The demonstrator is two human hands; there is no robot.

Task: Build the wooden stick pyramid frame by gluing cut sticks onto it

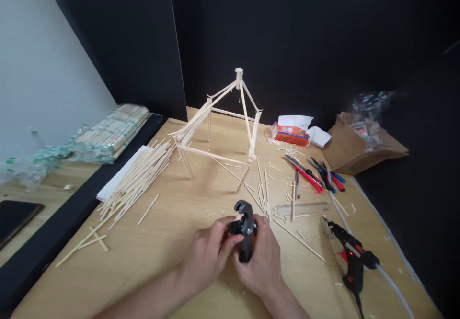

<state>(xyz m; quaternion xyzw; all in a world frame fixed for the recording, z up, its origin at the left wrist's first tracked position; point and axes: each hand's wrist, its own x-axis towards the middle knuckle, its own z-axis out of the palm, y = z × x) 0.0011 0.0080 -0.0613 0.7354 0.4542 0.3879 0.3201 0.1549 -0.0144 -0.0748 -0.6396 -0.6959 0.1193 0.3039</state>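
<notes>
A black hand tool with a curved, hooked top is held up between both hands, above the front middle of the table; its exact kind is unclear. My left hand pinches the tool's left side with thumb and fingers. Around its lower right side, my right hand is closed. Just beyond the hands stands a pavilion-like frame of thin wooden sticks, upright on several legs, its sloping sticks meeting at a short post on top.
Left of the frame, loose sticks lie over white paper; wrapped sticks lie beyond. At right are a glue gun with a lit red light, a ruler, pliers, a red-handled cutting tool, a tissue pack and a paper bag.
</notes>
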